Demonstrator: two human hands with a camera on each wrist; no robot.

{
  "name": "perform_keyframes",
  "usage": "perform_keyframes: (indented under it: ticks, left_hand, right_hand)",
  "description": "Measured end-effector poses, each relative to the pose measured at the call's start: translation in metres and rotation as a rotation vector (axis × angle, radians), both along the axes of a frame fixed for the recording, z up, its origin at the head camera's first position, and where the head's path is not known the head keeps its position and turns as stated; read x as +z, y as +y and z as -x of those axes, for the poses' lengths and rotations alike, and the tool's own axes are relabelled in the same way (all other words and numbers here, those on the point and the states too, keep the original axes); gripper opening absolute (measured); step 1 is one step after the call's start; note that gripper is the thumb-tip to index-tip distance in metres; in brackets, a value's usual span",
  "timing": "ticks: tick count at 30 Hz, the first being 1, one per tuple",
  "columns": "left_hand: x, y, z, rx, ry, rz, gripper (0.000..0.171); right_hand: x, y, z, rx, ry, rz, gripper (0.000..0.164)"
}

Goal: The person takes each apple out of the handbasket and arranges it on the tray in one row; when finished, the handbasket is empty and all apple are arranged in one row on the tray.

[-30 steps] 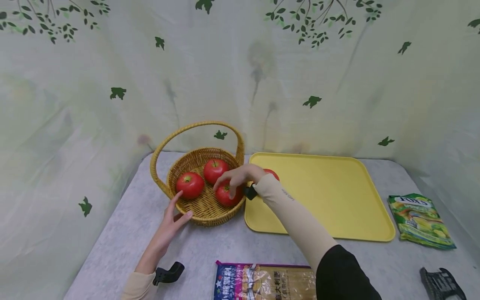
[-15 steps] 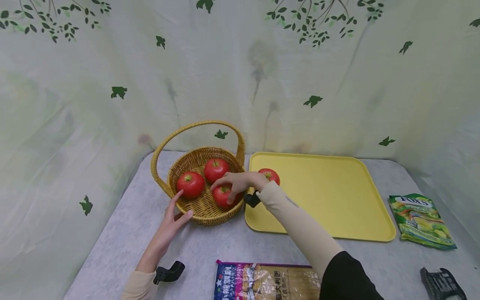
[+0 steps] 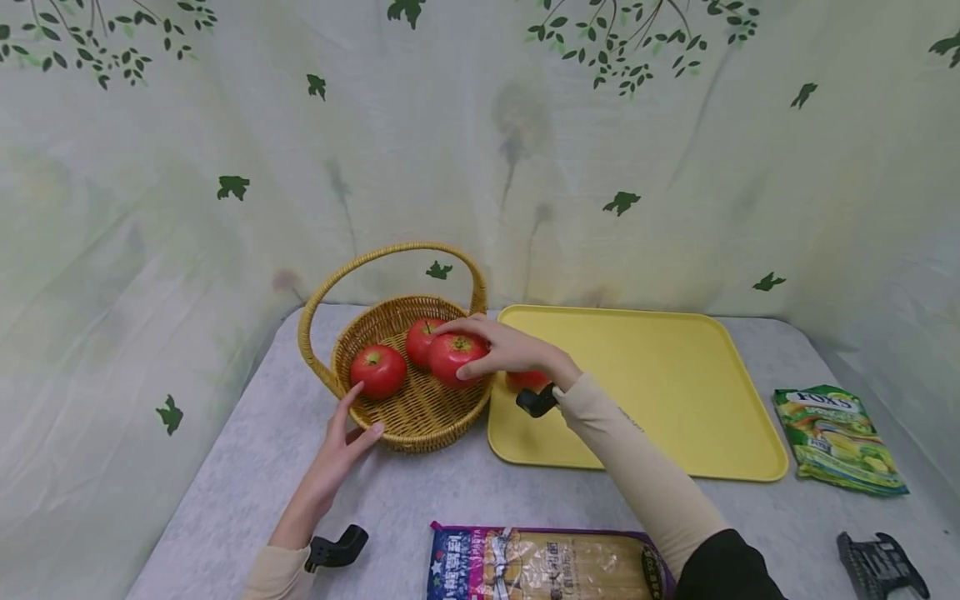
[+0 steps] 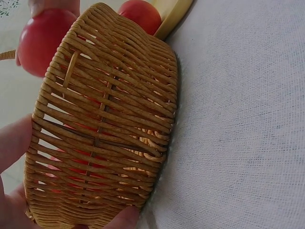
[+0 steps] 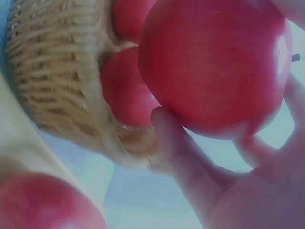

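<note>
My right hand (image 3: 513,346) grips a red apple (image 3: 455,360) between thumb and fingers, lifted over the right side of the wicker basket (image 3: 420,433). In the right wrist view the held apple (image 5: 214,67) is large and close. Two more apples lie inside the basket: one at the left (image 3: 379,371), one farther back (image 3: 422,337), partly hidden behind the held one. With spread, fairly straight fingers, my left hand (image 3: 341,454) touches the basket's near left rim and wall. Another apple (image 3: 528,380) sits on the yellow tray (image 3: 637,400), partly covered by my right wrist.
To the right of the basket lies the tray. A green FOX'S candy bag (image 3: 840,440) is at the far right, with a black plastic object (image 3: 881,567) nearer. A pasta packet (image 3: 555,562) lies at the front. The basket's tall handle (image 3: 397,247) arches over its back.
My right hand has taken hold of the apple at the basket's right and raised it, drawing back slightly to the right. The left hand stays at the basket rim.
</note>
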State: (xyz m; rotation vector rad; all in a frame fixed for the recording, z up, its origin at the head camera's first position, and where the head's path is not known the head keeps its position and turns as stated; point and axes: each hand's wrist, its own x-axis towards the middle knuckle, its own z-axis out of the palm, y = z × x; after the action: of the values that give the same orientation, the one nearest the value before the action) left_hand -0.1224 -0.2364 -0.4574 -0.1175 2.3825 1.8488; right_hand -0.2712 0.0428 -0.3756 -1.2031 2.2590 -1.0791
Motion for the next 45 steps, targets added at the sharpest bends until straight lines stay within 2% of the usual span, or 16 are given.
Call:
perform_keyframes:
  ticks: [7,17,22,25,34,39,45]
  left_hand:
    - [0.000,0.001,0.000,-0.005,0.008,-0.006,0.072]
    - [-0.001,0.001,0.000,-0.006,0.023,-0.014,0.072]
    - [-0.001,0.000,0.000,-0.005,0.013,-0.014,0.072]
    - [-0.001,0.000,0.000,-0.003,0.009,-0.014,0.072]
    - [-0.002,0.000,-0.001,-0.001,0.010,-0.014,0.073]
    - [-0.002,0.001,0.000,-0.004,0.017,-0.018,0.073]
    - [-0.003,0.001,0.000,-0.003,0.025,-0.018,0.074]
  right_hand:
    - [0.008,0.038,-0.003,-0.106,0.021,0.046,0.063]
    - [-0.006,0.102,-0.007,-0.304,0.006,0.114,0.063]
    - [0.003,0.130,-0.019,-0.416,-0.037,0.088,0.063]
    - [0.005,0.144,-0.026,-0.452,-0.056,0.082,0.064]
    - [-0.042,0.180,-0.012,-0.519,-0.015,0.048,0.069]
    - [-0.057,0.180,-0.013,-0.536,0.000,0.044,0.071]
    - [-0.067,0.174,-0.014,-0.518,0.025,0.032,0.070]
